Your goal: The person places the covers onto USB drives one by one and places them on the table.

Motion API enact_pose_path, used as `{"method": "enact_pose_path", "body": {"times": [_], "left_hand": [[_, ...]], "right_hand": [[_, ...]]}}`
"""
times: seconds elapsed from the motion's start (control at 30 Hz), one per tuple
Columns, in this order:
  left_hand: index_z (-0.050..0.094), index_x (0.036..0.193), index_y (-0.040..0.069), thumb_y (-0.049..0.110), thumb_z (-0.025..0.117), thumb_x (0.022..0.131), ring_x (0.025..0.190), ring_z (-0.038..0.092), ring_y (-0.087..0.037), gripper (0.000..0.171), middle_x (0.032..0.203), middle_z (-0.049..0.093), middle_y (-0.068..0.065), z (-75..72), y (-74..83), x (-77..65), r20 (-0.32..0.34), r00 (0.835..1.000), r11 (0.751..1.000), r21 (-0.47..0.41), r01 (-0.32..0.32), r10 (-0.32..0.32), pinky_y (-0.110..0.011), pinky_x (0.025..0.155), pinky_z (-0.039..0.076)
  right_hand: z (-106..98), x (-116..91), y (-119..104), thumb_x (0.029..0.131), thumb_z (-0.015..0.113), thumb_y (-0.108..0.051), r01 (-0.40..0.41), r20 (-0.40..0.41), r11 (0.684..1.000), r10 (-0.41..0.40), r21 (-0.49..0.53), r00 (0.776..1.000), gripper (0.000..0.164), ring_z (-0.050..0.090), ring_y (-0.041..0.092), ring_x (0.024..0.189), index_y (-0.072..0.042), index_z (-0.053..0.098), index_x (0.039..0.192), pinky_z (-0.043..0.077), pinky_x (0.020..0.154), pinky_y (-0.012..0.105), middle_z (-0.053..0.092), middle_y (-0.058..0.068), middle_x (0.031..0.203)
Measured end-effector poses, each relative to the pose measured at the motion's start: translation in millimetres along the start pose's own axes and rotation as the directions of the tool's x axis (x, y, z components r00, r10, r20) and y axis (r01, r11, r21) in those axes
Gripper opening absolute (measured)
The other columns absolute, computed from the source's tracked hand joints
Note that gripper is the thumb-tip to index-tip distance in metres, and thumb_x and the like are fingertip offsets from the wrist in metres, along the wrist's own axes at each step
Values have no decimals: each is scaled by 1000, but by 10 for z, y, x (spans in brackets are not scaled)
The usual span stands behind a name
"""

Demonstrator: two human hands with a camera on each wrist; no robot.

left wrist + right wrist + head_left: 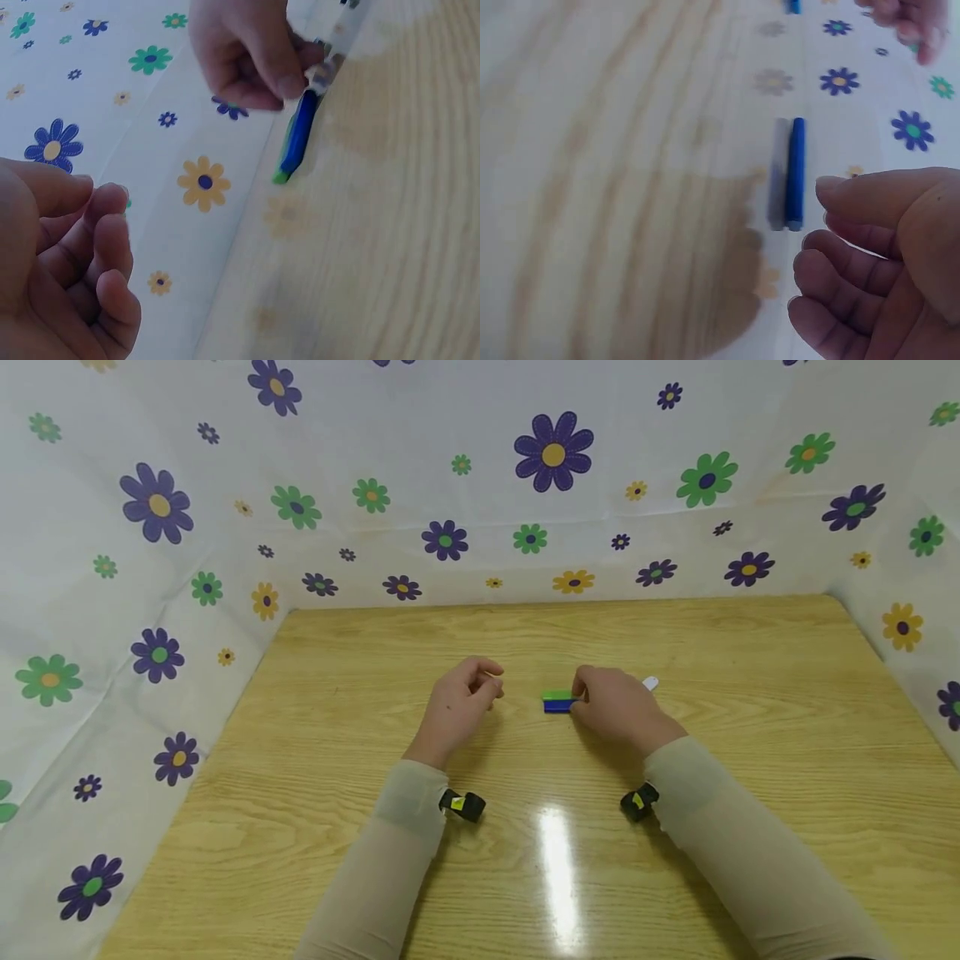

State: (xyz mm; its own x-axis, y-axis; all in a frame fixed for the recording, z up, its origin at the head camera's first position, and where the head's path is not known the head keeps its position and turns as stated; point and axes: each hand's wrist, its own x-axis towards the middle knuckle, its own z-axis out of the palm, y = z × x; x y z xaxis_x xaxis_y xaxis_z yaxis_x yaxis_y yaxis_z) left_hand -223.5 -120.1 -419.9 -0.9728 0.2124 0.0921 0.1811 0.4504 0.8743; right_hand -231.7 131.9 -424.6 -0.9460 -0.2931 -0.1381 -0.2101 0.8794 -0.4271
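A slim blue-and-green bar (557, 702) lies on the wooden table between the two hands. My right hand (618, 706) is over its right end, thumb and index fingertips close beside it. In the right wrist view, a gap shows between the right thumb (836, 193) and the slim blue bar (795, 172), and nothing sits between the curved fingers. Behind this hand, a white rounded tab (650, 683) sticks out; the part between is hidden. To the left of the bar, my left hand (461, 706) hovers with loosely bent fingers and holds nothing.
The light wood table (322, 827) meets a white floral cloth (465, 468) at the back and both sides. A small blue piece (793, 6) shows at the top edge of the right wrist view. Each wrist carries a black strap mount (465, 806).
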Motion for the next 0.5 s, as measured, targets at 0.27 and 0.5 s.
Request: {"method": "enact_pose_path", "body": {"times": [0.27, 0.5], "left_hand": [[64, 122, 14, 27, 56, 105, 74, 58, -20, 23, 99, 66, -1, -211, -71, 41, -64, 997, 944, 323, 60, -41, -38, 66, 48], [61, 126, 15, 27, 54, 105, 70, 59, -22, 26, 97, 65, -3, -333, -149, 55, -82, 982, 854, 487, 186, -167, -38, 64, 48]], "right_hand": [[-59, -219, 76, 99, 66, -28, -25, -62, 993, 32, 114, 998, 23, 56, 24, 81, -10, 63, 113, 47, 72, 39, 62, 7, 98], [-72, -311, 232, 101, 62, -28, -23, -126, 982, 47, 186, 991, 20, 58, 26, 86, -11, 64, 113, 49, 78, 43, 65, 9, 102]]}}
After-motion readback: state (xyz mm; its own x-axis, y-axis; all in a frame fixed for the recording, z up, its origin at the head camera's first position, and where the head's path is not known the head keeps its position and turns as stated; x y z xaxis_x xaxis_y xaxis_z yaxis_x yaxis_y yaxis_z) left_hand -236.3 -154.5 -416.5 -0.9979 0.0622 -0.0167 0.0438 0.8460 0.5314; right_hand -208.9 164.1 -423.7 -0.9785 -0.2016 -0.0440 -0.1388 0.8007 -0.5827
